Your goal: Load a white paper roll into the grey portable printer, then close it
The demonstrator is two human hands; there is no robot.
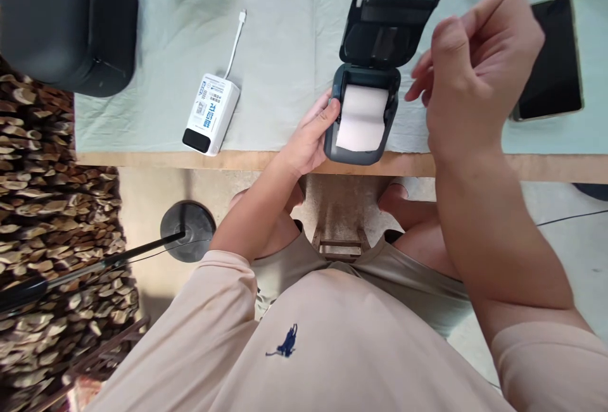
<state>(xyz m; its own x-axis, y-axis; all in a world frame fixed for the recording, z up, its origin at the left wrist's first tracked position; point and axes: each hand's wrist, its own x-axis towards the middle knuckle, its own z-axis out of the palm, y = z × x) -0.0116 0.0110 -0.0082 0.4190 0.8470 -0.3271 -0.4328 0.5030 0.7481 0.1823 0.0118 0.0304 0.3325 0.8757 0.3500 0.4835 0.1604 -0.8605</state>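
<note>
A small dark label printer (354,157) stands at the table's front edge with its lid (380,38) swung up and back. Inside its bay lies a roll of white paper (363,118), a loose flap hanging toward me. My left hand (313,130) grips the printer's left side, thumb on the rim. To the right of the lid, my right hand (479,70) is raised in the air, thumb and forefinger drawn together and the other fingers loosely bent. Whatever may be between those fingertips is hidden. It is apart from the printer.
A white power bank (213,111) with a short cable lies left on the pale tablecloth (280,38). A dark phone or tablet (553,61) is at right, partly behind my right hand. A black case (71,26) stands far left, beside stacked firewood (52,209). A round stand base (187,228) is on the floor.
</note>
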